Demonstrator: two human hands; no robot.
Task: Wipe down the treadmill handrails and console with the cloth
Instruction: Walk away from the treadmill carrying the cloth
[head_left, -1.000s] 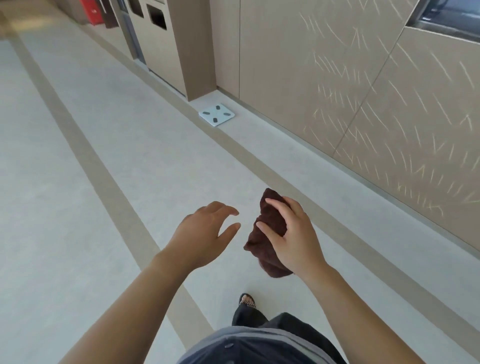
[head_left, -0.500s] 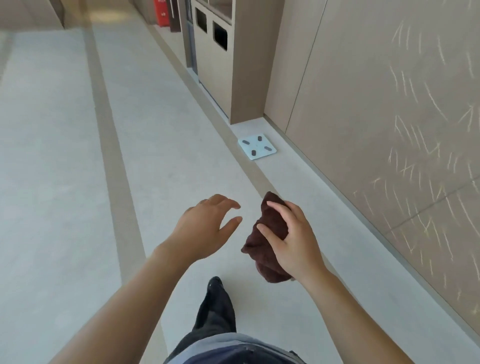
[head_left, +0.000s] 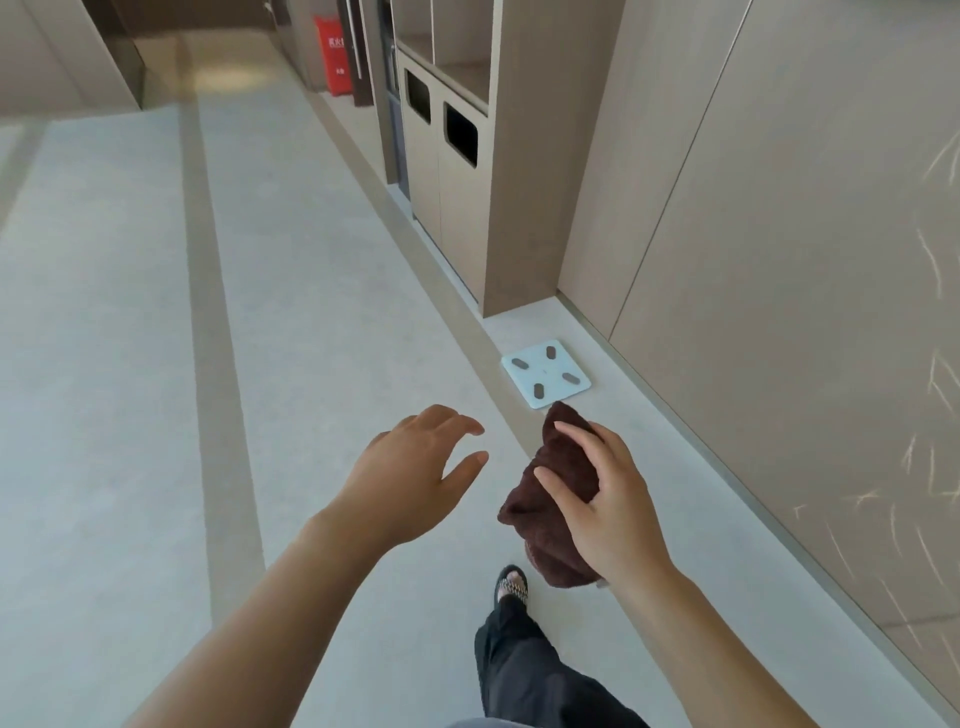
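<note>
Your right hand (head_left: 610, 512) has its grip clamped on the bunched dark brown cloth (head_left: 550, 499), thumb and fingers pressed into its folds, held out over the floor (head_left: 311, 322). Your left hand (head_left: 410, 475) is just beside it, empty, grip apart with fingers curled. Beyond the cloth a white scale (head_left: 545, 373) lies by the wall, then a cabinet with two bin openings (head_left: 452, 171). The red box (head_left: 332, 62) bears writing too small to read.
</note>
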